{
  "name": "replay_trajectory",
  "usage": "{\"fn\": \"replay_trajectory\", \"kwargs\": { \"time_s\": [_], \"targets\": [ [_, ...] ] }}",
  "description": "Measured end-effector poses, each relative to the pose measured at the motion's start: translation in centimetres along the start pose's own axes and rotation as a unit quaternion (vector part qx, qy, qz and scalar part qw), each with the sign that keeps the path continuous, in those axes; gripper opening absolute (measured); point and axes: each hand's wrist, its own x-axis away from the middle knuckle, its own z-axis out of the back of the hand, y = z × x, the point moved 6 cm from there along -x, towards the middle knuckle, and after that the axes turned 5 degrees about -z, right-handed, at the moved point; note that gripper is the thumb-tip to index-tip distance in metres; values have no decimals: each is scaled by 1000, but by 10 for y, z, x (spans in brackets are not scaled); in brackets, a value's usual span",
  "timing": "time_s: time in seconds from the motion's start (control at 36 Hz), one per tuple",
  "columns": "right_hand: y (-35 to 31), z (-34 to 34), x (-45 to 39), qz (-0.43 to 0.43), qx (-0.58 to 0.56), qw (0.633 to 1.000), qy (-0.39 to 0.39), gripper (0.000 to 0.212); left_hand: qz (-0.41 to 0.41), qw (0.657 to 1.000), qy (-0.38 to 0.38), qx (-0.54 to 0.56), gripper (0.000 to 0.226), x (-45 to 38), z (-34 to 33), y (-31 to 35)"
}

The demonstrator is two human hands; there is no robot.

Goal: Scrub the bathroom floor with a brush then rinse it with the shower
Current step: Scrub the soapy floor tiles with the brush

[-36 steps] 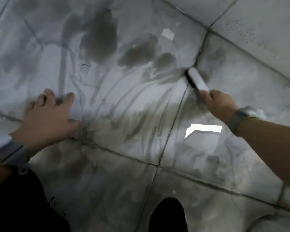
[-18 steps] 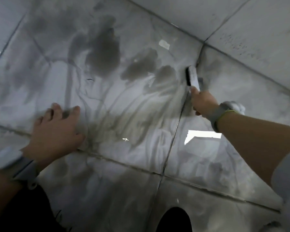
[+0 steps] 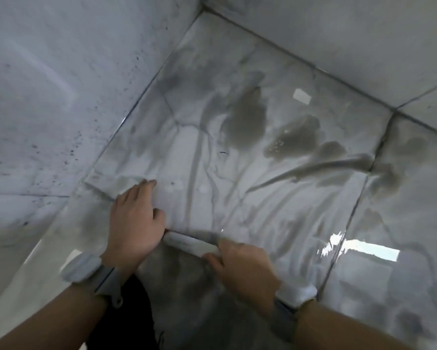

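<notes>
**Brush low on a wet, slick floor**

A person crouches in a tiled bathroom corner, right hand (image 3: 240, 266) gripping a pale brush (image 3: 189, 242) — fingers curled round its near end, the far end reaching toward the left hand (image 3: 134, 223). The brush lies nearly flat on the floor (image 3: 237, 198), just in front of the person's knees. The left hand rests on the tile with fingers straight and together, holding nothing, seemingly as a brace.

The brush looks light and rigid, a slim plastic bar with darker bristles along its far edge; blur hides the detail. It is best held where it is held now, at the handle end, with the bristles turned down. Wet plastic may slip in the palm, so a firm wrap seems wise.

The floor is glossy, marble-patterned tile, streaked with grey, soapy-looking water and darker puddles — likely slippery underhand. Dark grout lines cross it. The walls (image 3: 48, 97) are matt pale tile, the left one flecked with small dark specks. Both wrists carry pale bands.
</notes>
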Motion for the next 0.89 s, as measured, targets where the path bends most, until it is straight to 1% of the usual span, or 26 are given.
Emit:
{"fn": "replay_trajectory", "kwargs": {
  "time_s": [0.03,0.06,0.08,0.11,0.17,0.25,0.33,0.39,0.42,0.47,0.53,0.58,0.64,0.69,0.72,0.78,0.83,0.89],
  "targets": [
    [3,9,-9,31,19,999,4,74,13,1000,6,0,64,0,3,-8],
    [11,19,-19,55,34,998,2,71,21,1000,13,0,65,2,5,-17],
    [31,33,-30,54,40,997,32,65,20,1000,17,-4,65,2,5,-18],
    [47,49,-45,30,30,997,57,60,29,999,18,-9,63,4,6,-27],
    [90,78,-74,-68,-45,995,60,57,36,999,22,-19,62,6,5,-36],
    [144,109,-107,-194,-181,961,83,65,52,998,24,-20,62,11,3,-48],
    [149,106,-107,-254,-251,929,100,68,48,998,38,-10,62,14,-1,-49],
    [117,90,-93,-253,-262,925,106,69,60,997,49,8,64,16,2,-51],
    [91,80,-83,-236,-266,930,96,64,69,996,50,17,66,18,3,-53],
    [28,52,-66,-179,-274,944,50,48,90,994,59,31,71,22,8,-62],
    [-35,30,-50,-114,-273,955,8,44,108,990,79,52,73,28,12,-69],
    [-97,14,-47,-55,-284,957,-16,44,147,980,104,80,72,37,18,-80],
    [-151,5,-54,-35,-320,945,-59,41,196,964,123,128,72,49,20,-92],
    [-193,0,-65,-35,-377,920,-102,44,235,948,136,164,78,59,17,-103],
    [-207,-3,-69,-39,-394,911,-116,46,246,945,138,168,79,65,14,-107],
    [-218,-1,-81,-41,-392,912,-116,46,254,944,137,159,80,70,8,-113],
    [-205,2,-85,-45,-366,924,-99,47,247,950,122,148,78,75,2,-114],
    [-174,1,-81,-43,-345,933,-89,51,214,960,120,136,75,75,3,-110]
  ]
}}
